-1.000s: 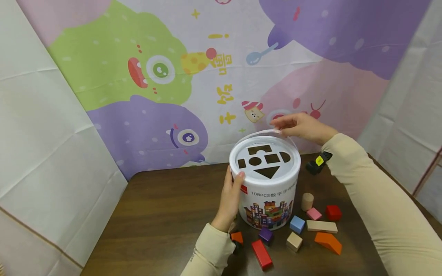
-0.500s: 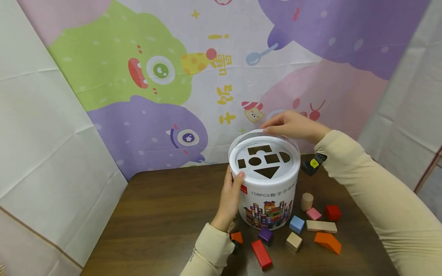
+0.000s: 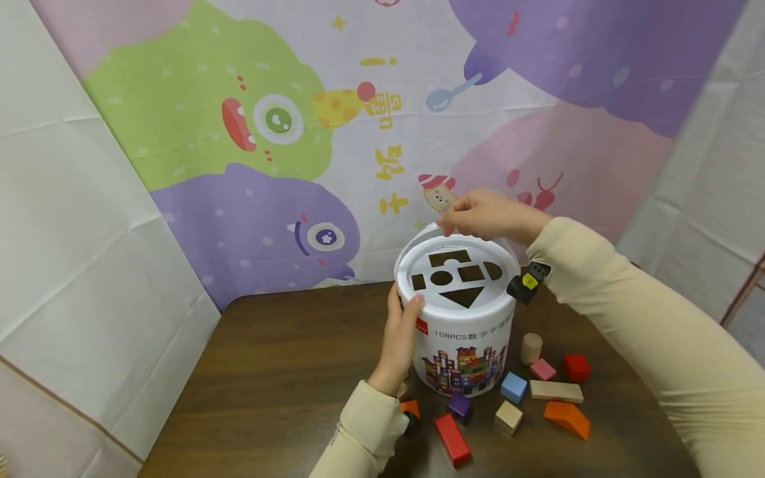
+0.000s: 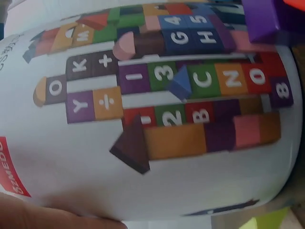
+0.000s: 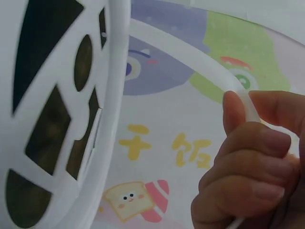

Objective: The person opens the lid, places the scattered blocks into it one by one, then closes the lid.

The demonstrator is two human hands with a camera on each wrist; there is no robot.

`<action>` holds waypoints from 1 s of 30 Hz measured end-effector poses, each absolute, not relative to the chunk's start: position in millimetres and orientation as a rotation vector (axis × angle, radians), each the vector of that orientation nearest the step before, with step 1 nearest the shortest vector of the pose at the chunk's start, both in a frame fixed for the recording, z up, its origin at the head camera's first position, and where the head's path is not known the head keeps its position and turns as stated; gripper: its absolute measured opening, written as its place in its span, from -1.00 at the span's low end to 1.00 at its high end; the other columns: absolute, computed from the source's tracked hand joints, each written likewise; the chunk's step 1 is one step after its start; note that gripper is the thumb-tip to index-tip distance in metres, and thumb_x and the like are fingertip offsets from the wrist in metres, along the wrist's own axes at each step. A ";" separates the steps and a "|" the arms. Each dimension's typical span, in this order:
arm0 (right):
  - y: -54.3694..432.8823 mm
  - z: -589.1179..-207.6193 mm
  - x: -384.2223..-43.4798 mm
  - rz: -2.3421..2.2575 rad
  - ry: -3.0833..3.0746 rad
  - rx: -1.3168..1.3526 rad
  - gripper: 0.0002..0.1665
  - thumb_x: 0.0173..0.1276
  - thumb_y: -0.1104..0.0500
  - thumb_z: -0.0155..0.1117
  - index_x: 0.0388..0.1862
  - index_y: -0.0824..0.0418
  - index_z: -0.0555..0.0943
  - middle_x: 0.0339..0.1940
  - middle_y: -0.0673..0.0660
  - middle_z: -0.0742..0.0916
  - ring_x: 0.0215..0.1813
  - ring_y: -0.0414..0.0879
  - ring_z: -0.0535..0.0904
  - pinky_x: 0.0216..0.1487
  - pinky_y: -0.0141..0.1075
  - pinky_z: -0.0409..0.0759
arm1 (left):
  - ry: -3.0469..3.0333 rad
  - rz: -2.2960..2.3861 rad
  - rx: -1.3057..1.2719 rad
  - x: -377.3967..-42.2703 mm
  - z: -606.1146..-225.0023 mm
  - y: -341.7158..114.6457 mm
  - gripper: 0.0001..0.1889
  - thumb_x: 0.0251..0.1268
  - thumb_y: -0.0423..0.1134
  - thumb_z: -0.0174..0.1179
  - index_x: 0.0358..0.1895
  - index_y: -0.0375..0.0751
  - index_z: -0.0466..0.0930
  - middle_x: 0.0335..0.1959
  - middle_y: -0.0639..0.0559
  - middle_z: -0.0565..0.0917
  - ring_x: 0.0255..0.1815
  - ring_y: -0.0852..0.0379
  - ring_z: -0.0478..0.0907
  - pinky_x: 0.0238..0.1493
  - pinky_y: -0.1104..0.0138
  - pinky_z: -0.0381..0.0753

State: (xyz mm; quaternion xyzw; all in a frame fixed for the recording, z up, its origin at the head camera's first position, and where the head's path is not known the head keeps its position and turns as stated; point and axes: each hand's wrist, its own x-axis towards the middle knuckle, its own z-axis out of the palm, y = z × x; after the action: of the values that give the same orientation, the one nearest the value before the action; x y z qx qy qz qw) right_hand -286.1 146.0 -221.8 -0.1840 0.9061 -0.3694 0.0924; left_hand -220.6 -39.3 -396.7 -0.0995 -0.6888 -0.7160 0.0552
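A white bucket [image 3: 430,348] printed with toy blocks stands upright on the table, its lid [image 3: 490,292] cut with several shaped holes. My left hand [image 3: 400,345] grips the bucket's left side, thumb near the rim and fingers partly hidden behind the wall. Above the far part of the lid, my right hand [image 3: 490,216] pinches the raised white handle [image 3: 418,234]. In the right wrist view, the handle [image 5: 205,67] passes between thumb and index finger, the other fingers curled. The left wrist view is filled by the bucket's printed wall [image 4: 86,167].
Loose blocks lie before and right of the bucket: a red bar [image 3: 453,439], purple cube [image 3: 459,405], blue cube [image 3: 514,387], plain cube [image 3: 509,417], orange piece [image 3: 566,418], plank [image 3: 556,391], red cube [image 3: 576,366], cylinder [image 3: 530,348]. Behind hangs a cartoon cloth [image 3: 287,219].
My right hand has slid left along the handle, from its right part toward the left, and now pinches it. The left hand, bucket and blocks stay in place.
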 end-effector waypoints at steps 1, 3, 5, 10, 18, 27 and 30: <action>145.2 -220.0 -285.7 -1.103 2.687 -0.522 -0.61 0.41 -0.09 0.14 -0.40 0.17 0.67 -0.74 -0.05 0.41 -0.63 -0.20 0.29 -0.57 -0.38 0.33 | -2.086 -2.172 -0.290 -220.4 -395.9 -38.4 -0.32 0.44 -0.02 -0.05 0.53 -0.08 -0.04 0.48 -0.13 0.23 0.36 -0.03 0.30 0.41 0.10 0.22; 143.4 -217.1 -284.8 -1.107 2.686 -0.500 -0.58 0.41 -0.13 0.16 -0.43 0.17 0.66 -0.76 -0.05 0.39 -0.64 -0.20 0.28 -0.57 -0.38 0.32 | -2.071 -2.176 -0.268 -220.1 -394.2 -36.4 -0.33 0.44 -0.01 -0.03 0.52 -0.06 -0.02 0.45 -0.13 0.26 0.33 -0.01 0.33 0.40 0.12 0.24; 141.0 -215.8 -283.9 -1.107 2.688 -0.505 -0.56 0.40 -0.14 0.18 -0.49 0.16 0.62 -0.75 -0.06 0.40 -0.63 -0.20 0.28 -0.56 -0.38 0.31 | -2.057 -2.181 -0.239 -220.3 -392.5 -34.2 -0.33 0.43 0.00 -0.01 0.51 -0.05 0.00 0.42 -0.11 0.30 0.30 0.01 0.35 0.38 0.16 0.26; 132.6 -214.6 -281.6 -1.117 2.711 -0.513 -0.57 0.39 -0.11 0.20 -0.57 0.13 0.55 -0.73 -0.07 0.39 -0.61 -0.18 0.28 -0.53 -0.36 0.26 | -2.019 -2.180 -0.191 -222.7 -387.4 -29.5 -0.36 0.39 -0.07 0.04 0.46 -0.09 0.06 0.32 -0.15 0.38 0.20 0.03 0.43 0.28 0.23 0.36; 117.8 -201.1 -279.7 -1.237 2.720 -0.611 -0.61 0.42 0.00 0.14 -0.57 0.17 0.56 -0.70 -0.06 0.38 -0.63 -0.20 0.24 -0.55 -0.37 0.22 | -1.957 -2.163 -0.225 -224.0 -370.6 -33.0 -0.35 0.33 -0.16 -0.04 0.47 -0.15 0.03 0.32 -0.19 0.36 0.24 -0.01 0.39 0.31 0.23 0.32; 88.2 -173.5 -265.5 -1.355 2.701 -0.702 -0.65 0.45 0.01 0.13 -0.44 0.20 0.64 -0.64 -0.05 0.43 -0.54 -0.20 0.28 -0.45 -0.35 0.30 | -1.788 -2.134 -0.319 -218.6 -342.4 -63.8 -0.36 0.30 -0.23 -0.12 0.47 -0.18 0.05 0.33 -0.22 0.33 0.26 -0.06 0.35 0.30 0.22 0.32; 74.7 -167.9 -260.6 -1.367 2.691 -0.743 -0.66 0.46 0.00 0.15 -0.41 0.18 0.66 -0.58 -0.04 0.49 -0.46 -0.17 0.35 -0.39 -0.35 0.33 | -1.774 -2.096 -0.312 -214.8 -333.8 -82.2 -0.38 0.30 -0.26 -0.15 0.46 -0.22 0.07 0.33 -0.24 0.33 0.25 -0.07 0.34 0.27 0.28 0.31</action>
State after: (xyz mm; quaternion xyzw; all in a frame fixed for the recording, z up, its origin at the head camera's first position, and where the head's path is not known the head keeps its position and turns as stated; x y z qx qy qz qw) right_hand -260.6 74.7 -167.9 -0.2389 0.8655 -0.4399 0.0166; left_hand -214.8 -82.2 -333.8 -0.1109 -0.6304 -0.7449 0.1880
